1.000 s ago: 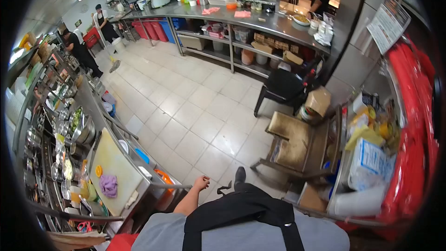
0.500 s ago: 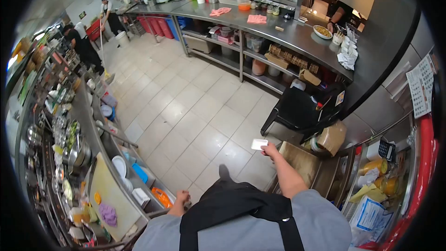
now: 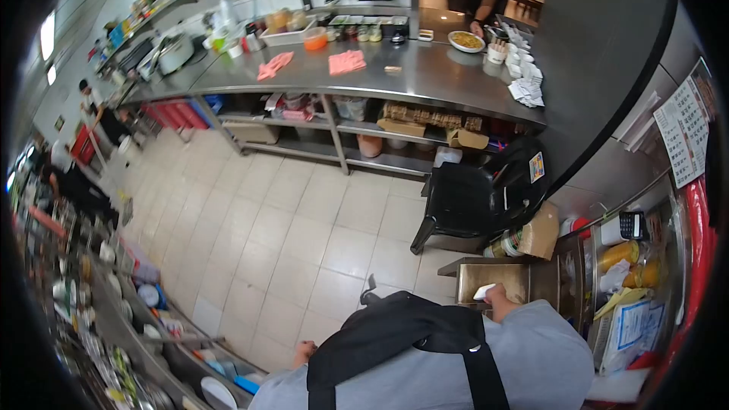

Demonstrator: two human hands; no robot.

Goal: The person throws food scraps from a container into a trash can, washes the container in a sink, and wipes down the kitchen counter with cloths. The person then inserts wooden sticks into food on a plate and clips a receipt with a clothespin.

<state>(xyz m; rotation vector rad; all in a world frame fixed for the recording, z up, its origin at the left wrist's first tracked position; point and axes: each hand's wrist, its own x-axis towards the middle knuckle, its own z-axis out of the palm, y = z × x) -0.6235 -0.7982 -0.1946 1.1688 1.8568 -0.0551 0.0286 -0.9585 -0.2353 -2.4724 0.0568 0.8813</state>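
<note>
My right hand point(image 3: 497, 300) is closed on a small white rectangular object point(image 3: 484, 291), whose exact kind I cannot make out. It is over the wooden top of a low brown stand point(image 3: 471, 273) at my right side. My left hand point(image 3: 305, 351) hangs low at my left, partly hidden by my body. Its fingers are curled and nothing shows in them. The tiled floor point(image 3: 296, 258) lies beyond it.
A black plastic chair point(image 3: 463, 197) stands ahead right, before a long steel counter point(image 3: 304, 83). On the counter are pink cloths point(image 3: 347, 62) and a plate of food point(image 3: 466, 42), near a person's hand point(image 3: 476, 28). Two people are far left. Shelves with jars point(image 3: 619, 257) flank my right.
My view has turned to the right and I have moved closer to the counter and chair. My right hand, still holding the white object, is now over the low stand.
</note>
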